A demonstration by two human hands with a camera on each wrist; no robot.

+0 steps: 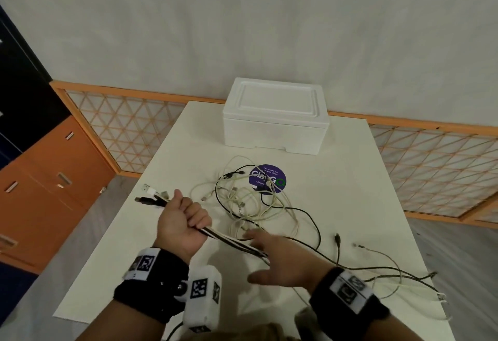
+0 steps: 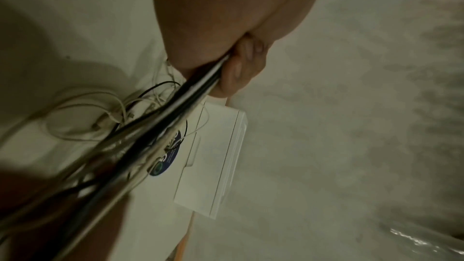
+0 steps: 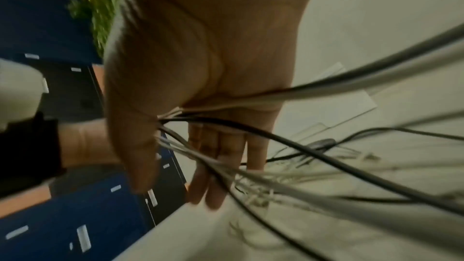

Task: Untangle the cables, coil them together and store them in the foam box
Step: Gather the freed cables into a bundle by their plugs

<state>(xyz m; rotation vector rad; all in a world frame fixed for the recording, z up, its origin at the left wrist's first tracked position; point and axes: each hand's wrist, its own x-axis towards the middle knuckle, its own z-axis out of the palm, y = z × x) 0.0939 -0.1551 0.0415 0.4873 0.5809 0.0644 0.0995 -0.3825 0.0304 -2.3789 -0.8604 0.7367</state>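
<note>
My left hand is raised over the table's left side and grips a bundle of black and white cables. Their plug ends stick out to the left of my fist. In the left wrist view my curled fingers clamp the bundle. The bundle runs down to my right hand, which is open with its fingers straight. In the right wrist view the cables cross the palm between thumb and fingers. A loose tangle lies mid-table. The white foam box stands at the back with its lid on.
A round purple sticker lies under the tangle. Loose cable ends trail toward the white table's right front corner. An orange lattice screen stands behind the table, and orange and blue drawer cabinets stand to the left.
</note>
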